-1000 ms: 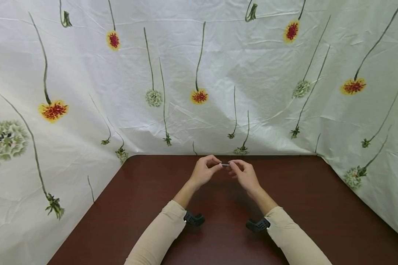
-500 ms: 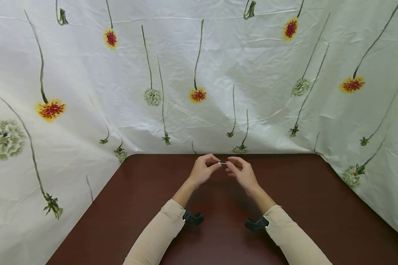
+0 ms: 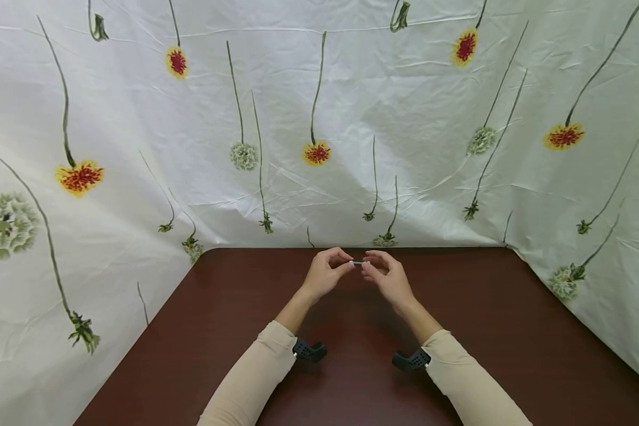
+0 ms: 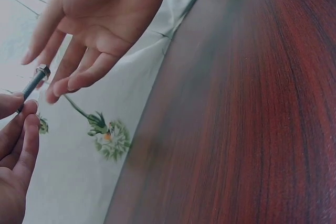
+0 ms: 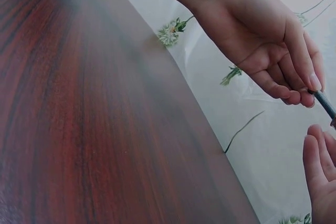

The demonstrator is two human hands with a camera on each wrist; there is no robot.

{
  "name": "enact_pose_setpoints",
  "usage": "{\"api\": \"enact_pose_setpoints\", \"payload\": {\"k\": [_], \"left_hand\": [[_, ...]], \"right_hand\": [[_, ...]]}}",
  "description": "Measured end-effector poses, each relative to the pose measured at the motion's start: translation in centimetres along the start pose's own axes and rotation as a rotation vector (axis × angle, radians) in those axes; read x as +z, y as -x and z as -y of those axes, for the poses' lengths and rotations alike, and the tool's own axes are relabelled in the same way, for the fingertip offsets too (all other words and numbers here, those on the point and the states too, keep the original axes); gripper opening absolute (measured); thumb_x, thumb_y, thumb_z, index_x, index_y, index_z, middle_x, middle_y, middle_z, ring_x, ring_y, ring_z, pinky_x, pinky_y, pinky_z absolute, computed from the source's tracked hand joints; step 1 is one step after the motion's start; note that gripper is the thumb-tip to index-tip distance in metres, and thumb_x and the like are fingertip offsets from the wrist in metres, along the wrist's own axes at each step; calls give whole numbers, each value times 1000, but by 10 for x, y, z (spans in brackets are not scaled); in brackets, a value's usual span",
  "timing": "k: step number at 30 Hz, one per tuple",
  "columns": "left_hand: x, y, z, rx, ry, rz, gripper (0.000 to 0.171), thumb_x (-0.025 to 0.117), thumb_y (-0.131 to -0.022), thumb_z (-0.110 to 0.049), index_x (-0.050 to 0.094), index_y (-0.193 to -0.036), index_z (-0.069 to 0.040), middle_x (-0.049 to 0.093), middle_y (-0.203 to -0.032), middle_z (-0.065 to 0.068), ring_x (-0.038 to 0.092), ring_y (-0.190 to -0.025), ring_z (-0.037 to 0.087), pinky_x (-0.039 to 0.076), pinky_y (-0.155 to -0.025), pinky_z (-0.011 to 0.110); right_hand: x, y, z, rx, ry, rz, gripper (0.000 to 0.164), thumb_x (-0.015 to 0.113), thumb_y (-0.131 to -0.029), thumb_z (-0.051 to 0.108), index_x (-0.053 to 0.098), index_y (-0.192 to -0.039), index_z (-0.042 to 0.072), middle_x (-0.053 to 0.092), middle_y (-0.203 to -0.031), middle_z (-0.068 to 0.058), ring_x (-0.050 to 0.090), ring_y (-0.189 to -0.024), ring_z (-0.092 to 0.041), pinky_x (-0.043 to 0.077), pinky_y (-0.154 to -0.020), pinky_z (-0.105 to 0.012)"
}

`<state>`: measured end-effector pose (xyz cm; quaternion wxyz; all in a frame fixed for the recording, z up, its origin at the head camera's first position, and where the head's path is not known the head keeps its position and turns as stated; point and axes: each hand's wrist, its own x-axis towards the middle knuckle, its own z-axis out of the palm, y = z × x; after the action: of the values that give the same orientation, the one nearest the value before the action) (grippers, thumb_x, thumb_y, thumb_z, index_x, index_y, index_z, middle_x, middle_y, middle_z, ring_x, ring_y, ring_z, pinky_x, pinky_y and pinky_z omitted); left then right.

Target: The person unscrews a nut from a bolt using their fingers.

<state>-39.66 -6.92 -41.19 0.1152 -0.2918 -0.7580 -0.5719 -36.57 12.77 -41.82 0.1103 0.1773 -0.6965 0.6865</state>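
My left hand (image 3: 321,277) pinches the threaded end of a small metal bolt (image 4: 32,86) between thumb and fingertips. The bolt spans the gap between both hands over the far part of the table; its hex-shaped end (image 4: 43,70) points toward my right hand (image 3: 395,285). In the left wrist view, the right thumb and fingers spread loosely around that end, the thumb slightly apart from it. The right wrist view shows the threaded shank (image 5: 324,102) leaving the left fingertips, with its far end cut off at the frame's edge beside the right fingers (image 5: 314,156).
Below the hands lies a dark red-brown wooden table (image 3: 234,307). A white cloth (image 3: 277,183) printed with flowers hangs behind it and along both sides. Dark bands (image 3: 310,350) sit at the cuffs of the beige sleeves (image 3: 250,378).
The right index finger has lifted and the right fingers have loosened from the bolt's end. The left hand keeps its pinch and has barely moved.
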Motion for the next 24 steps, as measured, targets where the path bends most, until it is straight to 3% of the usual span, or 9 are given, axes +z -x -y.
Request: {"api": "enact_pose_setpoints", "payload": {"k": [5, 9, 12, 16, 19, 24], "left_hand": [[0, 0, -1, 6, 15, 0, 6, 75, -95, -4, 74, -102, -4, 77, -96, 9, 71, -88, 21, 52, -73, 34], [0, 1, -1, 7, 10, 0, 7, 75, -96, -5, 75, -102, -4, 77, -97, 14, 70, -89, 23, 51, -73, 34], [0, 1, -2, 4, 10, 2, 6, 74, -96, -5, 74, -102, -4, 76, -100, 18, 70, -90, 23, 51, -74, 35], [0, 1, -4, 7, 12, 3, 6, 74, -96, -5, 74, -102, -5, 76, -101, 15, 70, -91, 24, 52, -75, 35], [0, 1, -4, 7, 14, 1, 6, 74, -96, -5, 74, -102, -5, 76, -101, 15, 70, -91, 26, 51, -73, 34], [0, 1, -2, 2, 27, 1, 6, 74, -96, -4, 74, -101, -3, 76, -100, 19, 69, -93, 35, 51, -74, 34]], "right_hand": [[0, 0, -1, 18, 23, -29, 24, 64, -103, 2, 64, -120, -14, 70, -104, -20, 70, -94, -38, 59, -80, -33], [-1, 1, 2, 17, -18, -10, 26, 65, -100, -4, 63, -125, -10, 67, -114, -24, 70, -98, -38, 58, -85, -38], [0, 1, 3, 33, -53, 0, 30, 64, -102, 1, 60, -131, -7, 63, -122, -29, 71, -99, -35, 56, -89, -43], [1, 0, 4, 61, -51, -19, 28, 63, -105, 10, 64, -124, -10, 69, -109, -25, 73, -91, -25, 57, -88, -45], [0, 0, 5, 58, -47, -21, 24, 64, -104, 5, 66, -119, -13, 70, -99, -18, 73, -88, -25, 57, -86, -44], [-2, 1, 5, 22, -30, 9, 20, 66, -98, -6, 66, -117, -13, 68, -105, -21, 72, -87, -19, 56, -88, -46]]}}
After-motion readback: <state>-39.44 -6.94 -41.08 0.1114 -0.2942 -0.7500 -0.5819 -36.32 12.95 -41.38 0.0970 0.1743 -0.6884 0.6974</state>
